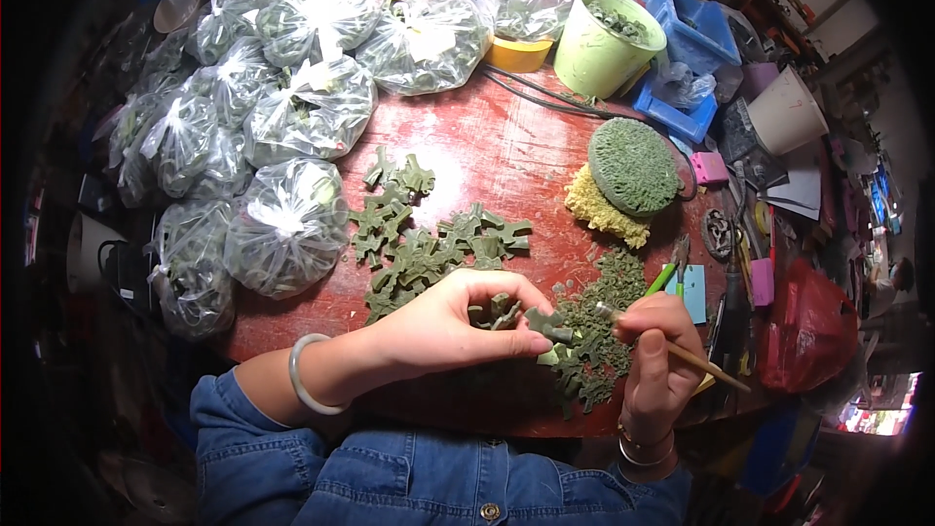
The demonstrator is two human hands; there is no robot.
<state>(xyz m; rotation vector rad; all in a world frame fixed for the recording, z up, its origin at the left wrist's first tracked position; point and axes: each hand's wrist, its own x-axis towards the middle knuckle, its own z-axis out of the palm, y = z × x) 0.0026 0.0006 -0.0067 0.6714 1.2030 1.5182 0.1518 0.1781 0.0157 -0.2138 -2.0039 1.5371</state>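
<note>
Clear knotted plastic bags (287, 224) of green parts lie piled at the left of your red table (497, 151), while your left hand (453, 326) pinches a flat green plastic piece (547, 323) near the front edge and your right hand (662, 341) is closed around a thin wooden stick (682, 353)

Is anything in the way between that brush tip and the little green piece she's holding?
Nothing visible. The left hand pinches the green piece out in the open, and the brush in the right hand points straight at it.
</note>
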